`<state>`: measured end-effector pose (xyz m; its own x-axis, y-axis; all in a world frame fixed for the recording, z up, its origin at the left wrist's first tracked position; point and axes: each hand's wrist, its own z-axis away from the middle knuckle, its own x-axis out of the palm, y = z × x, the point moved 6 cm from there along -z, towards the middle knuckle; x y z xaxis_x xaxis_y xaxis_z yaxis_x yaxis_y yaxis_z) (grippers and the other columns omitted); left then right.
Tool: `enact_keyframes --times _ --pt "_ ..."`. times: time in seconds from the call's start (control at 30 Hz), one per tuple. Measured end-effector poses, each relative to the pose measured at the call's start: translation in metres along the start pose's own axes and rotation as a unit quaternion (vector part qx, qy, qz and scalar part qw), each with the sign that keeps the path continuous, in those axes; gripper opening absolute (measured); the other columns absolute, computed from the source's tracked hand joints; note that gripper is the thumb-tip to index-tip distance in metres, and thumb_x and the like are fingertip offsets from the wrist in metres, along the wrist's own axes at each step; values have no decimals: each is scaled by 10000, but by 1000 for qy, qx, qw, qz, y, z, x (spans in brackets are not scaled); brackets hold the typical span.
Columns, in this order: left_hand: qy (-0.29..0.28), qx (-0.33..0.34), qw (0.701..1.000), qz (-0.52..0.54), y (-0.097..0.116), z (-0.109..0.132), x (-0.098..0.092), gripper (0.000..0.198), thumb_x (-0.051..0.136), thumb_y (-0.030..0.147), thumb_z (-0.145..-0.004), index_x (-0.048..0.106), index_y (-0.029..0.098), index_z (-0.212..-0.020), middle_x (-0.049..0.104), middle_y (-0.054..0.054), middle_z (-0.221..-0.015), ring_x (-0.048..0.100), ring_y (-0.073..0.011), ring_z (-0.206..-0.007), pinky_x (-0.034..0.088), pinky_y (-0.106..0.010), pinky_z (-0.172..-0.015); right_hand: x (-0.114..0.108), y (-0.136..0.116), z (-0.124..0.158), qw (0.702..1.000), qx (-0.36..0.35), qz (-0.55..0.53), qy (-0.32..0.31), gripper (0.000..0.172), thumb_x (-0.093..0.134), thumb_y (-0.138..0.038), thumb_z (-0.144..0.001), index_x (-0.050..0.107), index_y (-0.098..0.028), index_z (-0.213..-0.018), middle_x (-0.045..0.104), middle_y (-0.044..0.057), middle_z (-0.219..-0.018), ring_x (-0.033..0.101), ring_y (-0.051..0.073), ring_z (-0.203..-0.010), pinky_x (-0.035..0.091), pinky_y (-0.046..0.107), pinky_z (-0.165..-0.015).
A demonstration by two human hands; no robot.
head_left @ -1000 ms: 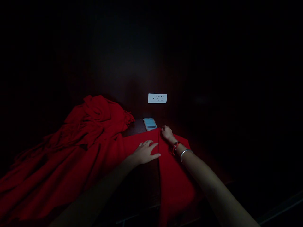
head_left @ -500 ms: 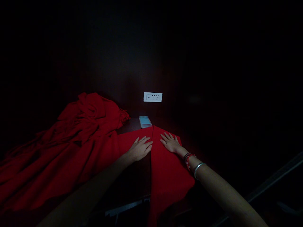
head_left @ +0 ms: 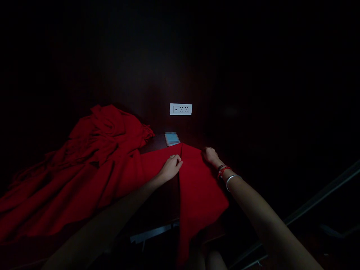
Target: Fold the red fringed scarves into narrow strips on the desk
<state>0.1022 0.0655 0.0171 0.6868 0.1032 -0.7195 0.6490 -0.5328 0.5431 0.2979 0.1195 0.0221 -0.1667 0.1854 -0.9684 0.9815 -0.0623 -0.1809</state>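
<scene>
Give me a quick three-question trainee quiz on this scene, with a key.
1. Which arm wears the silver bangle?
2. True or false: in the picture, the white socket panel is above the blue pixelated item.
3. Relative to the left hand and right hand, where does the crumpled red cloth heap lie? A, left of both; B, between them; C, right of both.
Key: 1, right. 2, true. 3, A.

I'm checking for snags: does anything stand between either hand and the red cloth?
Nothing visible does: the left hand touches the red cloth, and the right hand is at its far edge. The bluish item lies beyond the cloth, not between.
</scene>
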Motion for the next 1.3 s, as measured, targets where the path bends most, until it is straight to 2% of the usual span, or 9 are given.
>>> enact_keyframes --times 0.13,0.2,0.4,0.53,0.73,0.9,1.13,1.23,1.3 --pt "24 -100 976 192 -5 -9 -8 99 319 261 -800 387 190 -785 422 68 -523 431 -80 -445 353 -188 -460 -21 -7 -10 999 -26 -12 44 289 309 -182 -778 524 -162 -970 508 85 -1003 476 157 -904 353 226 -739" --pt "43 -129 968 211 -12 -12 -14 93 312 249 -805 372 194 -850 423 75 -518 421 -75 -420 340 -176 -435 -36 -13 -16 996 -30 -16 85 320 263 -182 -798 497 -164 -1016 486 88 -1032 468 157 -911 352 228 -742" --pt "1 -60 997 -47 -19 -12 -10 146 423 87 -708 509 166 -795 533 -18 -701 501 -135 -712 379 -240 -685 -20 -32 -24 999 4 37 38 295 349 -225 -779 508 -154 -1017 450 144 -1056 425 249 -956 346 383 -754" --pt "-28 -16 993 -112 -12 -5 -2 175 452 186 -730 572 152 -851 545 -63 -841 492 -170 -826 365 -263 -758 5 -61 -9 991 -124 18 49 407 329 -366 -798 349 -212 -1173 365 109 -1177 328 228 -1062 296 380 -823" --pt "-52 -65 994 -71 -14 -6 -6 419 553 184 -662 498 107 -1071 554 -56 -869 514 -131 -724 400 -202 -686 18 -72 -6 979 -198 44 3 280 322 -279 -807 467 -202 -1035 492 80 -1025 460 169 -905 346 272 -728" --pt "-74 -60 992 -86 -11 -2 -2 341 523 150 -679 543 124 -1018 572 -45 -834 510 -139 -769 387 -211 -718 22 -74 -16 978 -188 80 -34 209 343 -210 -787 525 -178 -885 547 81 -934 486 183 -873 342 296 -711" --pt "-42 -68 996 -46 -5 -9 -17 207 479 146 -713 609 159 -874 591 -25 -828 526 -113 -710 402 -203 -673 -6 -77 -18 984 -158 81 9 258 310 -116 -758 440 -136 -980 480 130 -1028 448 200 -921 321 345 -741" --pt "-14 -80 995 -56 -6 -21 -26 252 412 148 -761 567 145 -959 562 -41 -958 524 -100 -778 396 -184 -703 -27 -76 -27 986 -138 71 58 281 288 -108 -760 421 -139 -1006 452 134 -1049 421 207 -945 303 360 -761" --pt "-38 -100 990 -89 -9 -24 -21 257 432 153 -748 562 122 -967 560 -66 -965 520 -121 -826 389 -200 -737 -28 -78 -33 989 -119 68 62 289 276 -114 -773 417 -143 -1024 437 137 -1065 394 214 -976 277 384 -791"
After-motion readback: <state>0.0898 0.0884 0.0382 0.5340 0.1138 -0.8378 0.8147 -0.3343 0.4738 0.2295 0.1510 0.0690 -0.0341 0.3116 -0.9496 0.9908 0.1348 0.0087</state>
